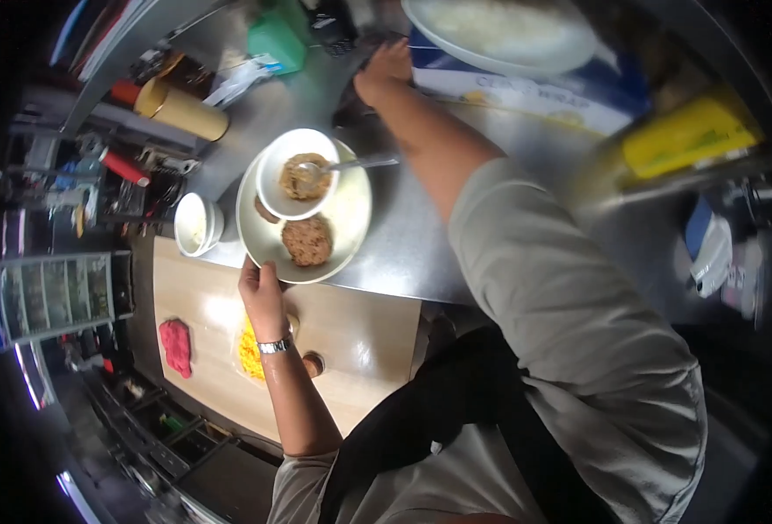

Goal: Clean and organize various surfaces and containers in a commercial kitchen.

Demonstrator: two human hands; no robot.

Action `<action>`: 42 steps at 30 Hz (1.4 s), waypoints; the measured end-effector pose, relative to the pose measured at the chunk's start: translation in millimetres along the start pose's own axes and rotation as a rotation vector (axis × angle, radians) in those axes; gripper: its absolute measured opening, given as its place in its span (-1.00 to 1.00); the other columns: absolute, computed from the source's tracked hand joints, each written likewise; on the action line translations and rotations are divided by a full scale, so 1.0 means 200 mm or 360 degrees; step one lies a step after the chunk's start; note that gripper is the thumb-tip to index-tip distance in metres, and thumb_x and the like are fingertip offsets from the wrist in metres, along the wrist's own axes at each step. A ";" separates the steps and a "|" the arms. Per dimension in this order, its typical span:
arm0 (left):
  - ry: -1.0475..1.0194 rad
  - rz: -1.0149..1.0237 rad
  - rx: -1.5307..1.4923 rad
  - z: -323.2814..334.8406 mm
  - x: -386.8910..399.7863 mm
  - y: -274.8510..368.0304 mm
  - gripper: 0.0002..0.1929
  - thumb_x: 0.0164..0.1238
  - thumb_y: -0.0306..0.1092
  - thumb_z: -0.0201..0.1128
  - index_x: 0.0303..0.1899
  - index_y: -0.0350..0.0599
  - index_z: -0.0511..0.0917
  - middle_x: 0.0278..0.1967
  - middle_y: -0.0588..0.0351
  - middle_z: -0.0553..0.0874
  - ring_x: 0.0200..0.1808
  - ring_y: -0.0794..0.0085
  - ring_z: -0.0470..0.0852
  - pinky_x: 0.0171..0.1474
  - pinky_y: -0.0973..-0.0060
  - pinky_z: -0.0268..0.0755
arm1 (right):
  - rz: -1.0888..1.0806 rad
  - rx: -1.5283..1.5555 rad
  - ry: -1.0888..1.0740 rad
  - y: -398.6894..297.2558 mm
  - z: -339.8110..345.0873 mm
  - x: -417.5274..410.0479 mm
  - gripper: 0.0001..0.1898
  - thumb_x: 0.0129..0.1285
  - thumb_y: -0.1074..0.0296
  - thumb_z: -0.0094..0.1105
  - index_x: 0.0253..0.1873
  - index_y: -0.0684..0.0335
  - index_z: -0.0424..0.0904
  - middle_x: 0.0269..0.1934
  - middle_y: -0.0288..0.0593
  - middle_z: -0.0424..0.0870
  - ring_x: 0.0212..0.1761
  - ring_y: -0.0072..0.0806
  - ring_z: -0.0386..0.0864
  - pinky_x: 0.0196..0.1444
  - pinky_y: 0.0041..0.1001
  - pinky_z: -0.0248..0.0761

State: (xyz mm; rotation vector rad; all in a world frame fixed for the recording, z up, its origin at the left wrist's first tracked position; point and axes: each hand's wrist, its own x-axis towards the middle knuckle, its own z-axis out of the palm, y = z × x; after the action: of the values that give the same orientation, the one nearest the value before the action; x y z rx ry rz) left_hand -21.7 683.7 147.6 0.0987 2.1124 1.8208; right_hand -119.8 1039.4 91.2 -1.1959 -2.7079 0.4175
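My left hand (264, 291) grips the near rim of a large pale shallow bowl (350, 216), thumb on the edge, with a metal-banded watch (274, 345) on the wrist. In this bowl lies a browned meat patty (306, 241); part of another brown piece (266, 209) shows beside a small white bowl. That small white bowl (269, 173) sits inside the large one and holds a chunky brown mixture (300, 187) with a metal spoon (359, 162) resting in it. My right hand (384, 71) reaches to the back of the steel counter, at a dark, blurred item (353, 105); its grip is unclear.
A cling wrap box (523, 98) stands at the back under a big white dish (510, 39). Stacked white bowls (197, 226) sit left. A pale board (366, 354) carries yellow-orange shreds (250, 350), a small brown round container (313, 364) and a red cloth (176, 347).
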 end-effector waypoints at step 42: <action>0.0188 0.1255 0.0431 0.67 -0.30 0.04 -0.87 0.37 -0.43 0.02 -0.14 -0.24 0.35 -0.18 0.01 0.42 -0.14 0.32 0.41 -0.03 0.41 0.29 | 0.0013 -0.0073 0.0124 1.74 -0.80 -1.84 -0.31 0.10 0.15 0.22 0.34 0.17 0.21 0.30 0.14 0.23 0.40 -0.10 0.13 0.35 -0.10 0.01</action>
State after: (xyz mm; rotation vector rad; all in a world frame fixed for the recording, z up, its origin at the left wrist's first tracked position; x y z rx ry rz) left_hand 74.1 794.2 152.6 1.0434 2.6200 1.9173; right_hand 410.8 1021.1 124.6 -1.2087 -2.6610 0.3049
